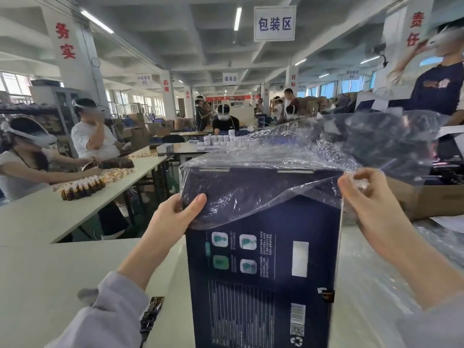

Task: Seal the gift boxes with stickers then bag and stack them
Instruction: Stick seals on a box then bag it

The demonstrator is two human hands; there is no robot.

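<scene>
Head view, packing hall. A tall navy gift box [261, 285] stands upright on the white counter [62, 272], at the centre, its printed face with four small pictures, a white label and a barcode turned toward the wearer; a clear plastic bag [276, 156] covers the top of the box, its lower edge draped across the upper third of the printed face and its loose end billowing up and to the right. The left hand [173, 217] grips the bag against the box's upper left edge; its fingers [198, 200] are curled, the thumb lying on the film over the front face, the others hidden round the side. The right hand [369, 204] is at the box's upper right corner; its fingers [361, 179] are bent tight and pinch a crumpled fold of the bag's edge. A small dark seal sticker [326, 294] wraps the box's right edge, low down; a dark patterned strip [150, 315] lies on the counter beside the left grey sleeve [108, 312]; clear plastic film [376, 285] lies on the counter right of the box; an open cardboard carton [426, 199] stands behind the right hand. On the neighbouring table, left, small brown bottles [82, 188] stand in a cluster before seated workers; a white hanging sign [274, 23] is overhead.
</scene>
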